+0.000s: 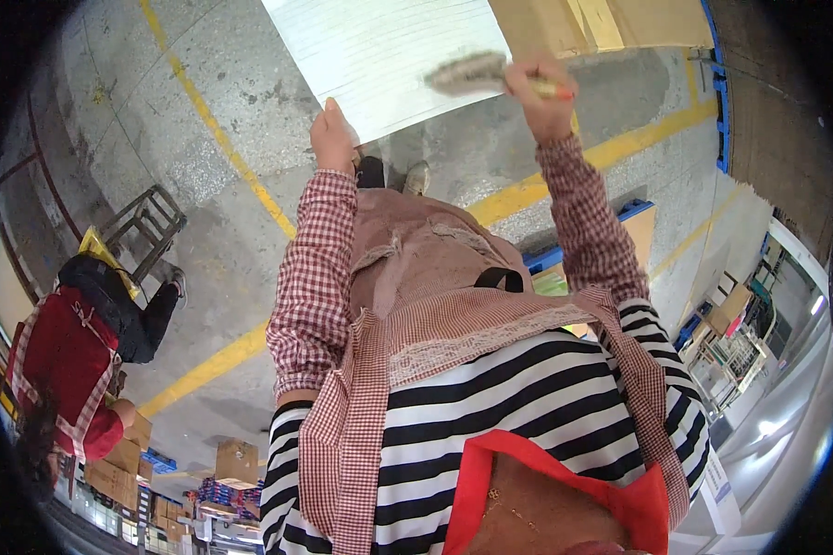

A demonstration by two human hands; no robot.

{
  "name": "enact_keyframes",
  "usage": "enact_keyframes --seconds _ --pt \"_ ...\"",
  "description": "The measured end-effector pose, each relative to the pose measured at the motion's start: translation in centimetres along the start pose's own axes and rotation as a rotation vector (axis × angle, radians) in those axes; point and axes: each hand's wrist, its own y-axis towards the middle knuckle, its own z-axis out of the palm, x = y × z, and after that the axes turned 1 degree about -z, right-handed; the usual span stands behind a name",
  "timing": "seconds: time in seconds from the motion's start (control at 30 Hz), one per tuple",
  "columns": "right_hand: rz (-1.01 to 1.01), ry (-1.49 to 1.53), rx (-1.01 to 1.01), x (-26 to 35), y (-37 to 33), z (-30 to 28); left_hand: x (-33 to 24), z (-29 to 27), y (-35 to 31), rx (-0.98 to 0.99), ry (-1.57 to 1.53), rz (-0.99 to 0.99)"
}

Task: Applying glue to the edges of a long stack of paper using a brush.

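Note:
A large pale sheet [398, 65] with fine parallel lines spans the top middle of the view. At its near left corner, my left hand [333, 137] is closed on the edge, with the thumb side up. My right hand [541, 97] is wrapped round the handle of a brush [467, 72]. The brush's broad greyish head points left across the sheet, smeared by motion, and the handle's end shows red. Whether its bristles touch the sheet, I cannot tell.
Brown cardboard [657, 23] lies beyond my right hand, beside a blue-edged pallet [720, 102]. To the left, a person in red [69, 370] sits near a dark metal stool [148, 227]. Yellow lines [222, 139] cross the grey floor. Cardboard boxes [237, 462] stand at the lower left.

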Motion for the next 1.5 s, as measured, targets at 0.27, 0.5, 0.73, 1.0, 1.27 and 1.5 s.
enact_keyframes --seconds 0.27,0.5,0.73,1.0,1.27,1.5 --pt "0.147 0.044 -0.031 3.9 -6.9 -2.9 0.1 -0.5 0.2 -0.009 -0.037 -0.002" --pt "0.051 0.039 0.014 0.7 -4.9 -1.8 0.0 0.0 0.4 0.039 -0.022 0.051" --pt "0.578 0.584 -0.171 4.5 -7.7 -6.3 -0.9 -0.2 -0.8 0.015 -0.042 0.027" --pt "0.578 0.816 -0.185 3.2 -3.8 -7.7 -1.5 -0.7 -1.1 0.226 0.094 -0.103" --pt "0.133 0.159 -0.015 3.3 -1.9 -1.0 -1.0 -0.2 -0.7 0.150 0.002 -0.030" --pt "-0.142 -0.056 0.007 0.4 -4.4 0.9 -0.4 -0.6 -0.5 0.144 -0.023 -0.013"
